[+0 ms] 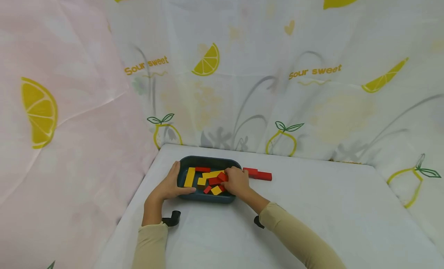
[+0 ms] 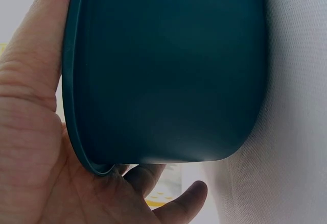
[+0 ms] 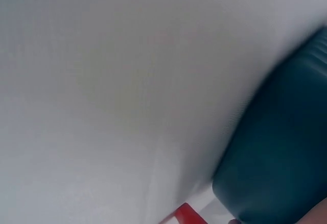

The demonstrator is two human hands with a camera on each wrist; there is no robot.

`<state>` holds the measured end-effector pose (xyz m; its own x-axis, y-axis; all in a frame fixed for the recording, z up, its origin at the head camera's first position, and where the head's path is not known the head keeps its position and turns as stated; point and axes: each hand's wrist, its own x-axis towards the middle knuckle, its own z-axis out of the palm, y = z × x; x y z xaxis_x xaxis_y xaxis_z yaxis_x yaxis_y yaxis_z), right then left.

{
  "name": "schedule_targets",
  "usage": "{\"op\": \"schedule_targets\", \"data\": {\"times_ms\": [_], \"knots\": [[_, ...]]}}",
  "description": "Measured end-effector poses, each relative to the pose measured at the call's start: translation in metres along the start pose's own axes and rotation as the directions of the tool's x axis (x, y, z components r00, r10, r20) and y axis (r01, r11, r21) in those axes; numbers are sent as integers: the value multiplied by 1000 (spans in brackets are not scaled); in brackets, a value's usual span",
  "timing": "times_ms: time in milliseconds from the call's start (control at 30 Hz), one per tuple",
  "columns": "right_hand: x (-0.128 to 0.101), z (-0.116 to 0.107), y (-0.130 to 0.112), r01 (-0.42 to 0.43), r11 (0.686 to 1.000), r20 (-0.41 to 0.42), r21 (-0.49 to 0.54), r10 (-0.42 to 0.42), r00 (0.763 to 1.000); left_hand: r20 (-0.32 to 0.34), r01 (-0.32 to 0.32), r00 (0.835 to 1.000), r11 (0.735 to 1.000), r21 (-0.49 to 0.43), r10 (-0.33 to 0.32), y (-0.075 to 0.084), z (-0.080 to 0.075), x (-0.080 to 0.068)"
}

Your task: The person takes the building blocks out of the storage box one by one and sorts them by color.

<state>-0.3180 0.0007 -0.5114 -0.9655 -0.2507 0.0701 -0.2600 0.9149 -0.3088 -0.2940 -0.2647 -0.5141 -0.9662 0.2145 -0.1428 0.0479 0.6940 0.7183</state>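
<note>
A dark teal rectangular tray point(image 1: 207, 199) stands on the white-covered table, with several red and yellow blocks inside. My left hand point(image 1: 170, 184) grips its left end, the thumb over the near rim and the fingers round the far side. In the left wrist view the tray's outer wall point(image 2: 168, 71) fills the middle, against the palm. My right hand point(image 1: 237, 182) reaches over the right end and pinches a red block point(image 1: 222, 177) among the others. A long yellow block point(image 1: 189, 177) lies at the tray's left. The right wrist view hides most of this hand.
Two red blocks point(image 1: 257, 174) lie on the table just right of the tray. A white cloth point(image 1: 312, 207) covers the table. Behind it hangs a lemon-print curtain point(image 1: 236, 91), with another along the left side. Black wrist mounts point(image 1: 172, 219) are worn below the hands.
</note>
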Motion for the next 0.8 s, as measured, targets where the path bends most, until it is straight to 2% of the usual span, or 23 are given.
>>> {"op": "schedule_targets", "data": {"times_ms": [800], "knots": [[-5, -6, 5, 50, 980, -6, 194, -49, 999, 9, 5, 1000, 1000, -4, -5, 2, 0, 2]]}}
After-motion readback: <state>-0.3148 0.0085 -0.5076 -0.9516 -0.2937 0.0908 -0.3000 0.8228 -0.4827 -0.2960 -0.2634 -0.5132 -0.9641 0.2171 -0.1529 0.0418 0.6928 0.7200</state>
